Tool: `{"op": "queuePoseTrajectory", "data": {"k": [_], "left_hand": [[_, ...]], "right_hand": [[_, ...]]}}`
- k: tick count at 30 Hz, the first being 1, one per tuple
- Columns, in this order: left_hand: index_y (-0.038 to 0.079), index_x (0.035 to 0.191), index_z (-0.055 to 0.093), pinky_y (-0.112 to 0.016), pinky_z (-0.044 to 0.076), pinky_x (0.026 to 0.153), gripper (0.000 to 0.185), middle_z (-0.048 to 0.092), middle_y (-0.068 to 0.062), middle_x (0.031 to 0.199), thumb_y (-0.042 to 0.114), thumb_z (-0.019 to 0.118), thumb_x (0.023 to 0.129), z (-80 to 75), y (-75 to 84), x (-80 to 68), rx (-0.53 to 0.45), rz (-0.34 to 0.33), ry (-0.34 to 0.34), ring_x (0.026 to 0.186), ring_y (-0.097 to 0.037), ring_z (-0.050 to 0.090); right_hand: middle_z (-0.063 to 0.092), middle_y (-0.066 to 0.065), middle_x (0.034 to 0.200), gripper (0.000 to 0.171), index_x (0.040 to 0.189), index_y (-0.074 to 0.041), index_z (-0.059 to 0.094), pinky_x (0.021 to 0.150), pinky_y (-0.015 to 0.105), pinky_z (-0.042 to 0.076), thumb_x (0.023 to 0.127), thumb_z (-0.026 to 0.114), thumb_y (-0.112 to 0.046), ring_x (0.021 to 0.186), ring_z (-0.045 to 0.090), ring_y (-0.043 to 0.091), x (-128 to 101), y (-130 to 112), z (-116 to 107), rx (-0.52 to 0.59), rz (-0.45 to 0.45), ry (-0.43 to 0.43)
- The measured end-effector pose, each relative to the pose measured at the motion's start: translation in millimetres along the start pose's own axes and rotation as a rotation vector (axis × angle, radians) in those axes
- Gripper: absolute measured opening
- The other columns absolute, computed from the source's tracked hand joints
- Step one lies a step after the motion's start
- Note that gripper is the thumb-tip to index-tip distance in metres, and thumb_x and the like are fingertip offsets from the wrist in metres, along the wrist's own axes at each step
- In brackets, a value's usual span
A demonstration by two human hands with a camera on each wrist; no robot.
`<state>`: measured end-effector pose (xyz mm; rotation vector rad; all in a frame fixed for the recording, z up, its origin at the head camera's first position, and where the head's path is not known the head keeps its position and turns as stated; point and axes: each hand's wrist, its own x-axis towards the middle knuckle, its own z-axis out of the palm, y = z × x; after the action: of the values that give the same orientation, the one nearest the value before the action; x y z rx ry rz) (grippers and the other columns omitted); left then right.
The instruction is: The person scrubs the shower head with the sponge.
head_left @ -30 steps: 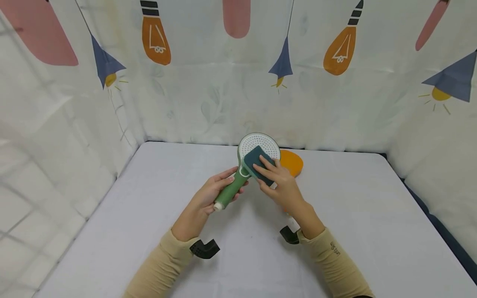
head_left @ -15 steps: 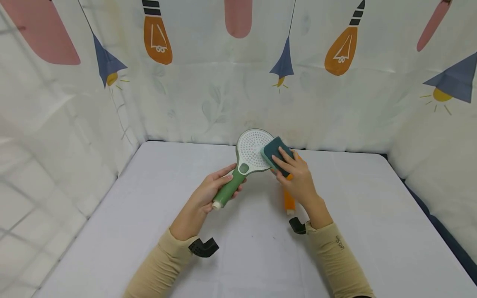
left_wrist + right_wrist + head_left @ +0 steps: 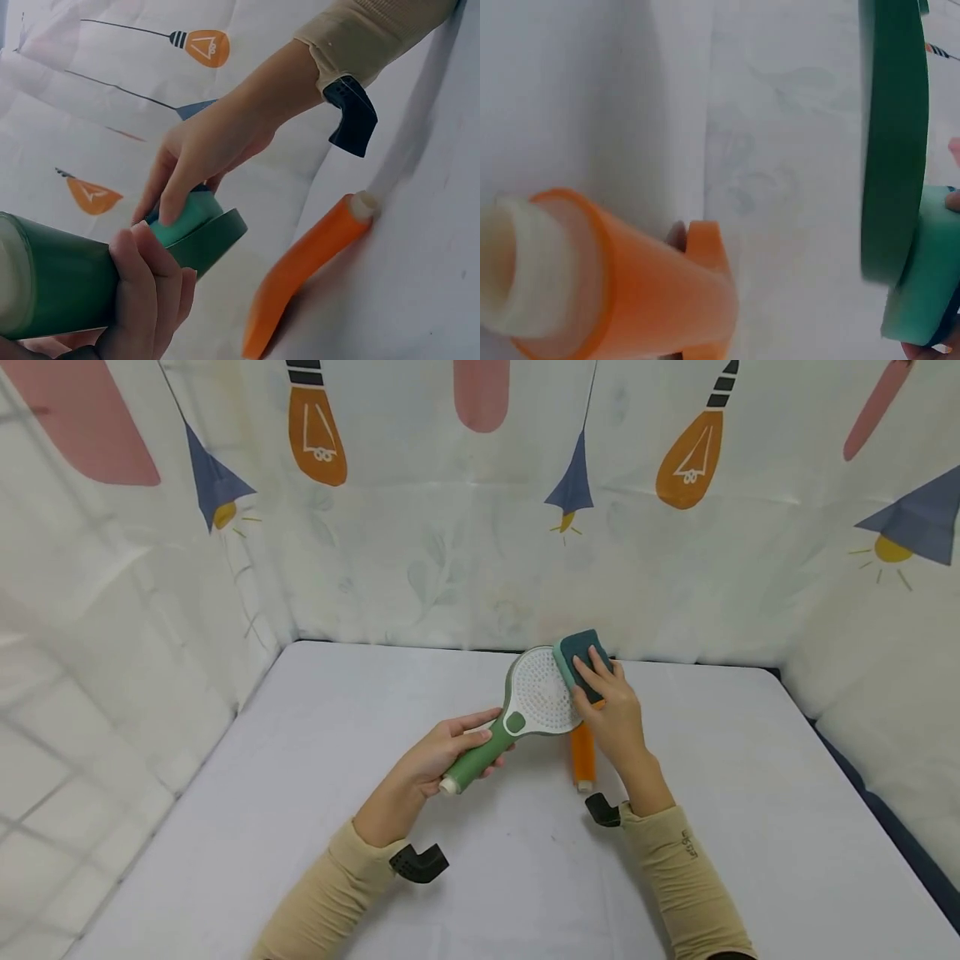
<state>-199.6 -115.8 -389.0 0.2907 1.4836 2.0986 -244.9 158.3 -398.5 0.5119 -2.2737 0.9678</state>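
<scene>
My left hand (image 3: 438,758) grips the green handle of a shower head (image 3: 536,702), whose white perforated face points up and toward me. The same handle (image 3: 52,281) fills the lower left of the left wrist view, with my fingers (image 3: 146,292) curled round it. My right hand (image 3: 611,710) holds a teal and dark blue sponge (image 3: 579,662) against the upper right rim of the shower head. In the right wrist view the sponge (image 3: 922,285) sits behind the head's dark green edge (image 3: 892,135).
An orange shower head (image 3: 582,756) lies on the white table (image 3: 300,760) under my right hand, handle toward me, also seen as the orange shower head (image 3: 300,274) and the orange shower head (image 3: 622,285). Printed curtain walls (image 3: 450,527) close the back and both sides.
The sponge has slid from the middle of the face to its upper right rim. The green shower head has shifted right and lower, tilting more.
</scene>
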Motion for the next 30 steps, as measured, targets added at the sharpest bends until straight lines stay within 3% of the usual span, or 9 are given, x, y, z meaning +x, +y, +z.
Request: {"op": "queuePoseTrajectory", "data": {"k": [7, 13, 18, 25, 30], "left_hand": [[-0.002, 0.16, 0.025, -0.023, 0.058, 0.071, 0.056, 0.068, -0.017, 0.116, 0.008, 0.045, 0.109, 2.5, -3.4, 0.5, -0.006, -0.008, -0.046, 0.084, -0.014, 0.071], [-0.002, 0.161, 0.023, -0.022, 0.057, 0.071, 0.056, 0.068, -0.015, 0.114, 0.007, 0.043, 0.109, 3.3, -3.6, 1.0, -0.068, 0.01, -0.005, 0.083, -0.013, 0.07], [-0.002, 0.16, 0.024, -0.021, 0.057, 0.07, 0.056, 0.068, -0.014, 0.112, 0.005, 0.043, 0.108, 3.3, -2.6, 1.9, -0.116, 0.03, 0.036, 0.083, -0.014, 0.071], [-0.002, 0.16, 0.024, -0.021, 0.057, 0.07, 0.055, 0.067, -0.014, 0.111, 0.004, 0.04, 0.109, 3.7, -2.2, 2.2, -0.142, 0.038, 0.048, 0.083, -0.014, 0.07], [0.001, 0.162, 0.023, -0.021, 0.056, 0.071, 0.054, 0.067, -0.014, 0.114, 0.006, 0.038, 0.11, 2.2, -2.3, 2.4, -0.199, 0.059, 0.07, 0.087, -0.014, 0.069]], "right_hand": [[0.051, 0.021, 0.147, 0.044, 0.132, 0.001, 0.067, 0.1, 0.065, 0.044, 0.089, 0.077, 0.001, 0.128, 0.049, 0.051, -1.0, -16.4, 7.1, 0.016, -0.122, -0.034], [0.054, 0.019, 0.146, 0.045, 0.13, -0.002, 0.071, 0.106, 0.069, 0.037, 0.086, 0.078, 0.003, 0.136, 0.041, 0.057, -4.3, -24.0, 10.4, 0.056, -0.243, -0.138], [0.057, 0.017, 0.143, 0.043, 0.124, -0.003, 0.074, 0.108, 0.066, 0.035, 0.082, 0.078, 0.007, 0.138, 0.039, 0.056, -3.7, -20.2, 4.5, 0.095, -0.257, -0.178], [0.059, 0.017, 0.142, 0.044, 0.123, -0.002, 0.074, 0.106, 0.068, 0.037, 0.081, 0.078, 0.009, 0.133, 0.046, 0.051, -1.9, -12.6, 0.8, 0.061, -0.21, -0.129], [0.06, 0.017, 0.141, 0.042, 0.123, -0.002, 0.075, 0.106, 0.068, 0.037, 0.081, 0.077, 0.007, 0.135, 0.043, 0.055, -3.1, -17.2, 4.8, 0.119, -0.322, -0.168]]}}
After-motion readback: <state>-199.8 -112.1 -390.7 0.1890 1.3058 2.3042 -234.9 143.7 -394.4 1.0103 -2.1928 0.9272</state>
